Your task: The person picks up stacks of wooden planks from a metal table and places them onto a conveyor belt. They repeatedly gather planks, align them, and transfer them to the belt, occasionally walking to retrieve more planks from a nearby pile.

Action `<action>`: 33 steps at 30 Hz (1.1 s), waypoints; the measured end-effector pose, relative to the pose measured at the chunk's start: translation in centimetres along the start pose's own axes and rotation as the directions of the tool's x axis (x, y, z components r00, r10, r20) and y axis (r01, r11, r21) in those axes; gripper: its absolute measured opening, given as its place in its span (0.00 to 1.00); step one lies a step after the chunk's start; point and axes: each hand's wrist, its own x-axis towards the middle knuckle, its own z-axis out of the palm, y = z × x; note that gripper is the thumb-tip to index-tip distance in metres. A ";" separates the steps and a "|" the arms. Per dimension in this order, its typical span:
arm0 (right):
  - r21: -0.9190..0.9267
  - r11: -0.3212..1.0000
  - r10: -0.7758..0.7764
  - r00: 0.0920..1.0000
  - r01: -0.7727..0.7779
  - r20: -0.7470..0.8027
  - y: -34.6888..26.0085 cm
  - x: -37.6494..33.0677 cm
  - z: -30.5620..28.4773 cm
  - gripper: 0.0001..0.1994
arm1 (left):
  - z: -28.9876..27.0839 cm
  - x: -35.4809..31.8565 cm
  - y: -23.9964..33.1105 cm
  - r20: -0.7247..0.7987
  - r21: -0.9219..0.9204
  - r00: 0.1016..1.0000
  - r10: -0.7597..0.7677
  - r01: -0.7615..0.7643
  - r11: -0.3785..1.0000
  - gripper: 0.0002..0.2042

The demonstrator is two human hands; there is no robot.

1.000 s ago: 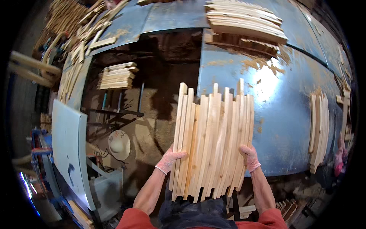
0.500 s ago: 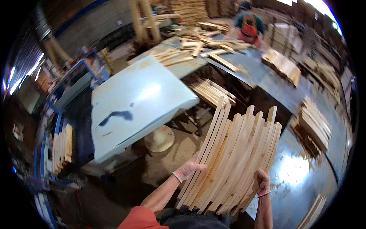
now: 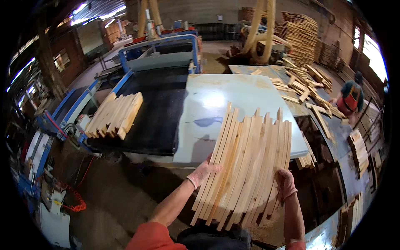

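Between my two gloved hands I carry a wide bundle of wooden strips point(image 3: 246, 166), laid side by side with uneven ends. My left hand point(image 3: 204, 171) clamps the bundle's left edge, its thumb over the top face. Against the right edge presses my right hand point(image 3: 286, 182), fingers curled, partly hidden by the wood. The far ends of the strips overlap the pale, glossy tabletop point(image 3: 246, 89); whether they touch it I cannot tell. Left of that top, another group of wooden strips point(image 3: 116, 114) lies on a black conveyor belt point(image 3: 160, 108).
The belt runs into a blue-framed machine point(image 3: 160, 52). Loose wooden pieces point(image 3: 302, 85) are heaped on a metal table at the right, where a person point(image 3: 350, 98) in a red apron stands. A coiled red hose point(image 3: 77, 202) hangs at the lower left. Stacked lumber point(image 3: 298, 39) rises behind.
My view has swung left, bringing the belt and machine toward the middle. The bundle, still in both hands, has come from beside the metal table to the pale tabletop.
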 end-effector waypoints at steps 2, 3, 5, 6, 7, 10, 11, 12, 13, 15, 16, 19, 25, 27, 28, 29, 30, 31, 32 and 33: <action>0.000 0.999 0.037 0.998 -0.037 0.049 -0.2 3.4 4.4 0.10 | -3.8 0.2 2.0 -0.114 0.009 0.992 -0.046 0.047 0.999 0.45; -0.071 0.996 0.059 0.996 -0.054 0.069 0.4 5.3 6.3 0.10 | -5.8 0.3 2.5 -0.149 0.012 0.989 -0.025 0.027 1.000 0.44; -0.180 0.978 0.116 0.992 -0.105 0.053 1.7 9.5 10.2 0.09 | -9.7 0.7 3.9 -0.288 0.074 0.949 -0.126 0.153 0.985 0.45; -0.160 0.975 0.167 0.983 -0.153 0.079 2.2 11.2 11.1 0.08 | -11.3 0.9 4.2 -0.339 0.093 0.929 -0.147 0.189 0.978 0.46; -0.161 0.969 0.197 0.980 -0.189 0.034 3.3 13.0 12.5 0.08 | -13.2 1.2 4.5 -0.398 0.117 0.902 -0.166 0.229 0.966 0.47; -0.108 0.974 0.197 0.980 -0.198 -0.022 5.8 17.7 15.1 0.09 | -17.0 2.7 5.1 -0.373 0.215 0.926 -0.051 0.140 0.967 0.48; -0.098 0.978 0.189 0.980 -0.183 0.060 6.2 19.0 16.1 0.09 | -18.4 3.1 5.6 -0.396 0.310 0.918 -0.022 0.156 0.938 0.47; -0.097 0.978 0.194 0.979 -0.187 0.065 6.5 20.2 17.0 0.08 | -19.4 3.7 6.3 -0.416 0.341 0.909 -0.015 0.171 0.924 0.47; -0.058 0.980 0.196 0.977 -0.192 0.087 6.8 21.3 18.1 0.08 | -20.6 4.5 7.6 -0.445 0.392 0.896 -0.014 0.209 0.896 0.48; -0.109 0.977 0.191 0.979 -0.183 0.067 6.9 23.5 20.7 0.08 | -23.0 6.4 10.7 -0.513 0.576 0.856 -0.068 0.402 0.712 0.53; -0.130 0.974 0.194 0.978 -0.184 0.071 6.4 24.5 22.0 0.08 | -23.7 7.5 12.8 -0.563 0.672 0.818 -0.120 0.537 0.510 0.56; -0.095 0.981 0.178 0.976 -0.167 0.124 6.5 29.6 28.1 0.08 | -27.7 10.5 17.8 -0.625 0.739 0.776 -0.086 0.623 0.257 0.60; -0.138 0.973 0.207 0.961 -0.184 0.185 9.5 35.2 40.5 0.10 | -34.1 10.3 20.1 -0.690 0.724 0.703 0.172 0.677 0.134 0.50; -0.144 0.968 0.235 0.946 -0.207 0.221 10.8 35.9 44.7 0.12 | -36.6 9.0 20.2 -0.676 0.719 0.698 0.236 0.695 0.000 0.48; -0.154 0.962 0.261 0.932 -0.227 0.250 11.5 36.1 46.8 0.12 | -37.8 8.1 20.4 -0.663 0.692 0.683 0.305 0.715 -0.098 0.49; -0.149 0.958 0.278 0.916 -0.244 0.288 12.0 36.2 48.8 0.12 | -39.2 7.3 20.6 -0.660 0.655 0.670 0.340 0.735 -0.175 0.50; -0.162 0.953 0.293 0.912 -0.255 0.286 12.7 36.3 50.7 0.14 | -40.9 6.4 21.2 -0.668 0.696 0.682 0.298 0.714 -0.075 0.53; -0.153 0.958 0.280 0.903 -0.242 0.325 13.4 36.3 52.6 0.15 | -42.4 5.6 21.7 -0.678 0.677 0.676 0.288 0.727 -0.111 0.52; -0.138 0.956 0.289 0.900 -0.257 0.327 14.1 36.2 54.5 0.16 | -44.0 4.9 22.3 -0.684 0.668 0.671 0.285 0.734 -0.125 0.52; -0.105 0.956 0.295 0.896 -0.275 0.333 14.8 36.0 56.2 0.17 | -45.5 4.2 22.9 -0.688 0.663 0.668 0.285 0.738 -0.127 0.52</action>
